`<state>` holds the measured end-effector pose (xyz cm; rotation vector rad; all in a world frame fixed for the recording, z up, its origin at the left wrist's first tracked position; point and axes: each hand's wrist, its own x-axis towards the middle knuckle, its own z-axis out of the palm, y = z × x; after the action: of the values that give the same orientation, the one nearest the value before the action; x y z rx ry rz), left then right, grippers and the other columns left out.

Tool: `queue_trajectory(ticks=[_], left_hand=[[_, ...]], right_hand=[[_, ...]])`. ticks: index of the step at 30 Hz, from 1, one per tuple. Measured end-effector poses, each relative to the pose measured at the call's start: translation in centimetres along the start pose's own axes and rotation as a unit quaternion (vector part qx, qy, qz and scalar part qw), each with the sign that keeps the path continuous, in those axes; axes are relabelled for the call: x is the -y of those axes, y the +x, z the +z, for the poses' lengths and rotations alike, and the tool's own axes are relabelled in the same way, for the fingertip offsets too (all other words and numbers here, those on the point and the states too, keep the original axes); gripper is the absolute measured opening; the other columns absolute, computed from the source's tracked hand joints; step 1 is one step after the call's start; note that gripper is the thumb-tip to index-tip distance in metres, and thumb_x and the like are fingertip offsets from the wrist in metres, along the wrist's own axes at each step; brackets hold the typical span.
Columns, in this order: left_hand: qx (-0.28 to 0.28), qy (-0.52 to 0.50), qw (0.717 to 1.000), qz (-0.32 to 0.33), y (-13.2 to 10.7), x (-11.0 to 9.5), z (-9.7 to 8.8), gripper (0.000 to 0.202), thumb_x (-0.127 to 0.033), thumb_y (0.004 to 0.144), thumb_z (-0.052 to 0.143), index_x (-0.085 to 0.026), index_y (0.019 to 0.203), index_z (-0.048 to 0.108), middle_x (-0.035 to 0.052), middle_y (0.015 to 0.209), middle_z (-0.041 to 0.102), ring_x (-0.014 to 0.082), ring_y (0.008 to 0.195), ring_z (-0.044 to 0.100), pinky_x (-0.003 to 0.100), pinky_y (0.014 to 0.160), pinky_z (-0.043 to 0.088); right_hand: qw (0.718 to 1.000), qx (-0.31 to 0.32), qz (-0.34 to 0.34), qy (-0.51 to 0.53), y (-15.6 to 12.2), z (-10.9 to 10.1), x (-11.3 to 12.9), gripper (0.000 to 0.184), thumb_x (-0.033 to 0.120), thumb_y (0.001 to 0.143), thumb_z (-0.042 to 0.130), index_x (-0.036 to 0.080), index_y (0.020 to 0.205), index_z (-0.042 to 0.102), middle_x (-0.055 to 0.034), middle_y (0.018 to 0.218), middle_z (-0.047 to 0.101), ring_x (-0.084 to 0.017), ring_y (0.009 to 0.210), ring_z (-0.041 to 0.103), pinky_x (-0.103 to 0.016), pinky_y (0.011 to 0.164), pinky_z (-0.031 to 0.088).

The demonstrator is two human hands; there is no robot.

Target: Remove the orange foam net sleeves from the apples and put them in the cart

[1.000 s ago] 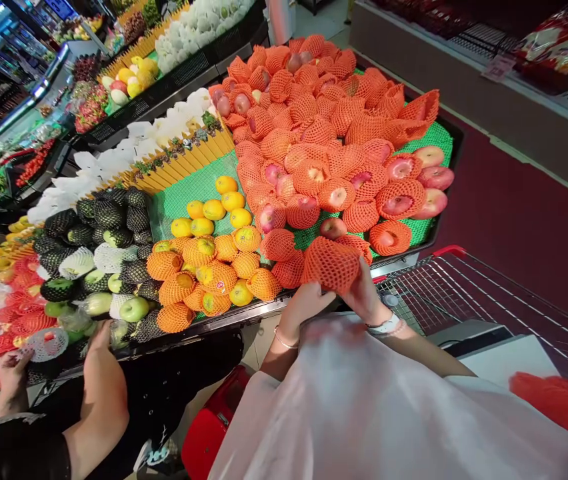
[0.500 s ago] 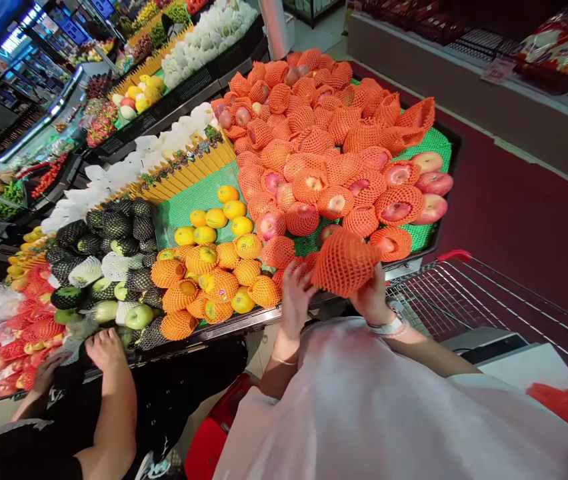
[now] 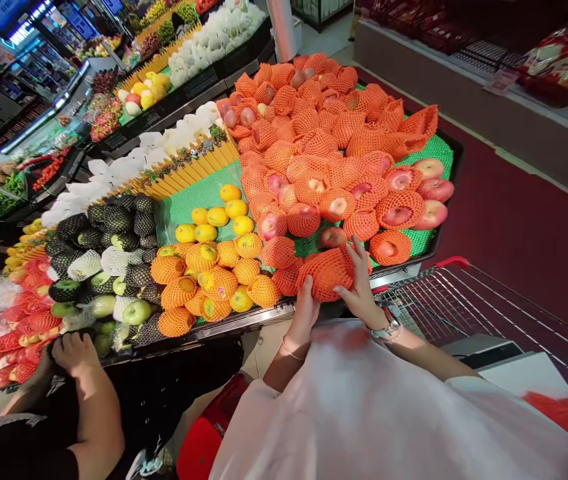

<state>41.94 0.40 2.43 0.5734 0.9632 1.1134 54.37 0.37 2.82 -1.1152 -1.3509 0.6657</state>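
Between my two hands is an apple in an orange foam net (image 3: 328, 273), held low over the front edge of the fruit stand. My left hand (image 3: 306, 308) supports it from the lower left, with the fingers partly hidden. Against its right side lies my right hand (image 3: 363, 293), thumb in front and fingers reaching up behind. Just beyond sits a bare red apple (image 3: 333, 237) on the green mat. Many netted apples (image 3: 314, 187) are heaped behind it, and a few unwrapped ones (image 3: 434, 190) rest at the right edge.
Left of the apples lie oranges (image 3: 217, 217), some netted, then avocado-like dark netted fruit (image 3: 119, 223) and a green apple (image 3: 137, 312). A wire shopping cart (image 3: 444, 293) stands close on my right. Another person's hands (image 3: 71, 353) are at the stand's left front.
The netted apple has come down and slightly left, and its net is turned differently. My right hand has shifted onto its right side. The other person's hands have moved left.
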Motion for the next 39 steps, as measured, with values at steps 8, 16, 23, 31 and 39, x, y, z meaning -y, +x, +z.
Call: queue_trajectory(ticks=[8, 16, 23, 31, 39], left_hand=[[0.044, 0.219, 0.972, 0.065, 4.9, -2.9, -0.4, 0.054, -0.049, 0.093, 0.055, -0.03, 0.141, 0.041, 0.0074, 0.149, 0.048, 0.0202, 0.137, 0.049, 0.039, 0.106, 0.051], [0.069, 0.473, 0.868, 0.139, 10.2, -6.3, -1.1, 0.046, -0.029, 0.091, 0.06, -0.021, 0.134, 0.048, 0.0119, 0.138, 0.058, 0.0239, 0.134, 0.052, 0.045, 0.117, 0.037], [0.061, 0.634, 0.754, 0.161, 9.2, -7.1, -1.7, 0.053, -0.018, 0.087, 0.06, -0.015, 0.137, 0.046, 0.0196, 0.143, 0.052, 0.0298, 0.138, 0.047, 0.049, 0.118, 0.033], [0.141, 0.7, 0.66, 0.233, 9.9, -5.4, 0.3, 0.075, -0.015, 0.079, 0.072, -0.012, 0.144, 0.035, 0.0211, 0.153, 0.036, 0.0336, 0.148, 0.03, 0.05, 0.123, 0.024], [0.11, 0.74, 0.602, 0.279, 10.7, -5.0, 0.1, 0.075, -0.026, 0.082, 0.071, -0.006, 0.144, 0.035, 0.0236, 0.146, 0.042, 0.0359, 0.138, 0.04, 0.05, 0.117, 0.033]], right_hand=[[0.98, -0.027, 0.139, 0.136, 5.2, 1.5, -4.7, 0.039, 0.055, 0.096, 0.043, 0.024, 0.106, 0.066, -0.0066, 0.119, 0.065, -0.022, 0.117, 0.058, -0.043, 0.112, 0.039], [0.98, -0.063, 0.158, 0.102, 9.2, 4.3, -9.8, 0.043, 0.057, 0.091, 0.035, 0.021, 0.098, 0.058, -0.0078, 0.107, 0.066, -0.02, 0.099, 0.061, -0.039, 0.092, 0.05], [0.994, 0.016, 0.094, -0.045, 8.4, 4.2, -10.3, 0.03, 0.032, 0.095, 0.031, 0.018, 0.103, 0.056, -0.0117, 0.105, 0.066, -0.022, 0.1, 0.059, -0.04, 0.095, 0.047], [0.967, 0.09, 0.052, -0.235, 9.0, 2.7, -6.2, 0.026, 0.01, 0.093, 0.042, 0.013, 0.109, 0.062, -0.0215, 0.128, 0.058, -0.032, 0.116, 0.051, -0.053, 0.106, 0.035], [0.855, 0.176, -0.104, -0.477, 5.2, -2.4, -2.0, 0.029, 0.015, 0.099, 0.041, 0.015, 0.116, 0.064, -0.0152, 0.126, 0.06, -0.031, 0.12, 0.045, -0.051, 0.111, 0.029]])
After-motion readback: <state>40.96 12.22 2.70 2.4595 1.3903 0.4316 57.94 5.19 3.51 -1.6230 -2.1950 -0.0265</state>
